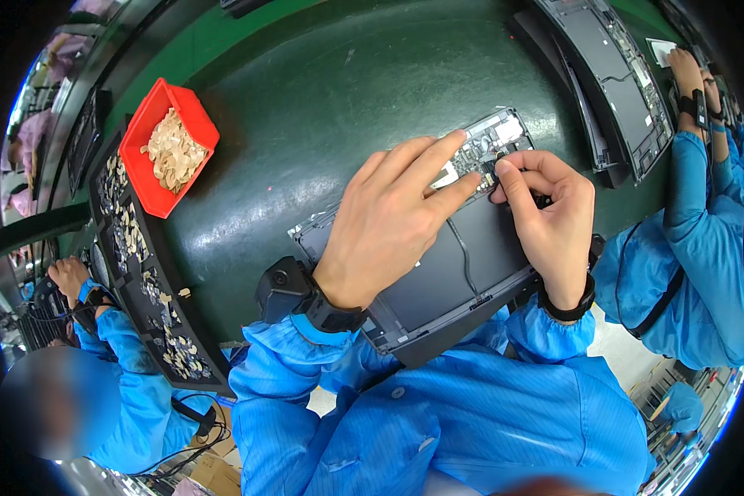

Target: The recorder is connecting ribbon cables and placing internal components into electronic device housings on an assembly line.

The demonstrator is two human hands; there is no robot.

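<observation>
An opened laptop base (422,281) lies tilted in front of me, with a dark grey casing and a thin cable running across it. Along its far edge runs a circuit board (471,157) with silvery and white parts. My left hand (393,211) rests over the board and casing, fingers stretched out and fingertips at the board. On the right, my right hand (554,211) pinches thumb and forefinger together at the board's edge, beside a small black piece. What sits between those fingertips is too small and hidden to name.
A red bin (197,116) of pale, flat pieces stands at the left. Beside it a black compartment tray (161,314) holds many small parts. More laptop bases (628,83) are stacked at the right of the green table (289,91). Co-workers in blue sit on both sides.
</observation>
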